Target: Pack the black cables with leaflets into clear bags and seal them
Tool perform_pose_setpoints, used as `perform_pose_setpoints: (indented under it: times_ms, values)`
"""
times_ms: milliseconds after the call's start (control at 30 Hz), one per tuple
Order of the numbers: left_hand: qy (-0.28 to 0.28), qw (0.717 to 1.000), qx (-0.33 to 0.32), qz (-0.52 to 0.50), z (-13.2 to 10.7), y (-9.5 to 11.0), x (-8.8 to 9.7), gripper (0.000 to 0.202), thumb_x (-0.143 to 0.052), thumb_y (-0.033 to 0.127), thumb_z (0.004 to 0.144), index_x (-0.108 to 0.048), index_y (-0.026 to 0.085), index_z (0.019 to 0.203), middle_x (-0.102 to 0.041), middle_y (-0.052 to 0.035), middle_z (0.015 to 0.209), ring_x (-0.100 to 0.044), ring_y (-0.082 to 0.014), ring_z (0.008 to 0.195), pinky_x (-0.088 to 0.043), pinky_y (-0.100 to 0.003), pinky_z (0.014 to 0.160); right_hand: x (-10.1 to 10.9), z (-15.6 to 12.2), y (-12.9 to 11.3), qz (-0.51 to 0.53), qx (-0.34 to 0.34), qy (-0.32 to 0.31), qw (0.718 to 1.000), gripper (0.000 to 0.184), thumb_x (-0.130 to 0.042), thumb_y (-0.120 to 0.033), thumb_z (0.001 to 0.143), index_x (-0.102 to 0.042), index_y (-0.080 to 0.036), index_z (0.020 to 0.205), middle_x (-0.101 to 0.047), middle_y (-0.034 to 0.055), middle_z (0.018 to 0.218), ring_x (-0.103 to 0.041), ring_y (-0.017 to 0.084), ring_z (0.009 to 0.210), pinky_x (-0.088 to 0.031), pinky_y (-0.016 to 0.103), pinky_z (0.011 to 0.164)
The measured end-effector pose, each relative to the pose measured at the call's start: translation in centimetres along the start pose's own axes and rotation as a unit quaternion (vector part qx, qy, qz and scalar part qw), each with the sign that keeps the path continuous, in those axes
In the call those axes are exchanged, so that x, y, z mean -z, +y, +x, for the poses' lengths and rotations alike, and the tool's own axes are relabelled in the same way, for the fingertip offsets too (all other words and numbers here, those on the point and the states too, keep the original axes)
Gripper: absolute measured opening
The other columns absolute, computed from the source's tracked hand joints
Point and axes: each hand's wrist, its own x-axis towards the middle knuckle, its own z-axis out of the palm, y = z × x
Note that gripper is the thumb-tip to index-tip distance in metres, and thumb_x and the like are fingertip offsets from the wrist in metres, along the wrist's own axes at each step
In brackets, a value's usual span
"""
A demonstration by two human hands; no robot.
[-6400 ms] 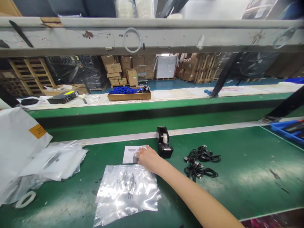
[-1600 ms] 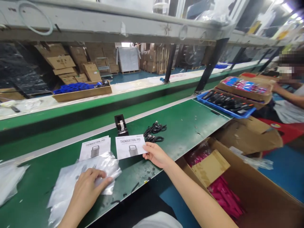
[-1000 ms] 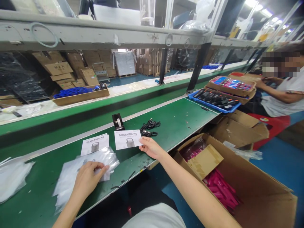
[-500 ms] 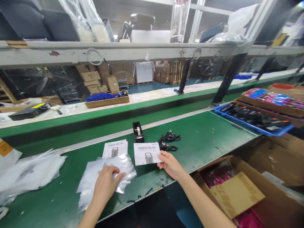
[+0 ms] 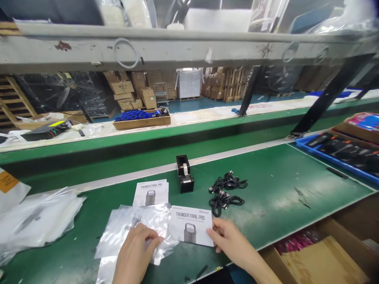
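My right hand (image 5: 227, 238) pinches the right edge of a printed manual (image 5: 189, 219) marked THUNDER TRAIL PRO, with the thumb on top. The manual's left edge meets a small pile of clear plastic bags (image 5: 118, 223). On those bags lies my left hand (image 5: 139, 246), thumb and forefinger drawn together at the bag film. Just behind the bags is a stack of the same manuals (image 5: 152, 191), partly covered by them. Black coiled cables (image 5: 226, 193) rest beyond my right hand. A black tape dispenser (image 5: 185, 173) stands between the stack and the cables.
More clear bags (image 5: 44, 219) lie in a heap at the left. A blue tray (image 5: 314, 152) of black items stands at the far right, near an open carton (image 5: 349, 240) below the bench edge. A box of blue parts (image 5: 142, 120) sits on the ledge behind.
The view has tilted down and come closer to the bench. My right hand has brought the manual lower, nearer the bags. My left hand stays on the bags.
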Motion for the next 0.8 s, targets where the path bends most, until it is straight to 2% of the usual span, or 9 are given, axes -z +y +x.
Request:
perform_pose_setpoints:
  times_ms: [133,233,300,400,533,633,800]
  values:
    - [0.010,1.000,0.023,0.011,0.1,-0.1,-0.1,0.018,-0.056,0.041,0.071,-0.059,0.025,0.066,-0.058,-0.0015,0.078,-0.054,-0.0234,0.081,-0.041,-0.034,0.069,0.3,-0.4,0.0,0.007,-0.005,-0.008,1.000,0.018,-0.049,-0.031,0.076,-0.053,-0.016,0.069,-0.047,-0.0036,0.055,-0.048,0.009,0.048,-0.042,0.021,0.045]
    - [-0.022,0.999,0.030,0.012,0.2,-0.3,-0.1,0.024,-0.048,0.044,0.075,-0.059,0.026,0.063,-0.058,-0.0006,0.075,-0.055,-0.0218,0.080,-0.042,-0.032,0.068,0.7,-0.8,-0.1,0.055,-0.022,-0.012,0.998,0.018,-0.053,-0.033,0.075,-0.056,-0.015,0.075,-0.048,-0.0039,0.054,-0.045,0.008,0.046,-0.042,0.020,0.046]
    - [-0.022,0.999,0.027,0.009,0.2,-0.4,-0.2,0.030,-0.043,0.047,0.077,-0.058,0.026,0.063,-0.058,-0.0007,0.075,-0.055,-0.0214,0.081,-0.042,-0.031,0.069,0.6,-1.0,-0.1,0.096,-0.034,-0.020,0.995,0.024,-0.056,-0.036,0.074,-0.057,-0.014,0.083,-0.049,-0.0041,0.052,-0.044,0.008,0.044,-0.041,0.020,0.044]
    - [0.012,1.000,0.006,-0.004,-0.2,-0.6,-0.5,0.035,-0.037,0.050,0.080,-0.058,0.026,0.065,-0.058,-0.0009,0.076,-0.055,-0.0207,0.079,-0.043,-0.030,0.067,-0.6,-1.1,0.1,0.161,-0.064,-0.043,0.984,0.040,-0.058,-0.047,0.070,-0.056,-0.013,0.091,-0.049,-0.0041,0.050,-0.044,0.008,0.040,-0.040,0.020,0.040]
    - [0.075,0.997,-0.020,-0.016,-0.7,-0.7,-1.2,0.034,-0.036,0.048,0.081,-0.058,0.026,0.065,-0.057,-0.0003,0.072,-0.056,-0.0186,0.071,-0.044,-0.028,0.064,-2.9,-1.1,0.3,0.157,-0.069,-0.009,0.985,0.051,-0.054,-0.059,0.067,-0.055,-0.012,0.088,-0.049,-0.0038,0.047,-0.044,0.008,0.038,-0.040,0.020,0.040]
    - [0.102,0.994,-0.042,-0.020,-0.9,-0.9,-1.7,0.031,-0.039,0.046,0.081,-0.059,0.027,0.068,-0.058,-0.0003,0.071,-0.056,-0.0186,0.071,-0.044,-0.028,0.065,-3.6,-1.3,0.3,0.122,-0.074,-0.009,0.990,0.048,-0.053,-0.060,0.067,-0.055,-0.014,0.082,-0.049,-0.0030,0.048,-0.045,0.008,0.039,-0.040,0.020,0.041]
    - [0.127,0.989,-0.061,-0.041,-1.0,-1.0,-2.1,0.024,-0.043,0.045,0.079,-0.060,0.029,0.073,-0.060,0.0000,0.073,-0.056,-0.0195,0.074,-0.043,-0.029,0.067,-3.3,-1.9,0.8,0.082,-0.085,-0.007,0.993,0.038,-0.057,-0.053,0.067,-0.055,-0.016,0.075,-0.049,-0.0027,0.051,-0.046,0.009,0.041,-0.038,0.020,0.041]
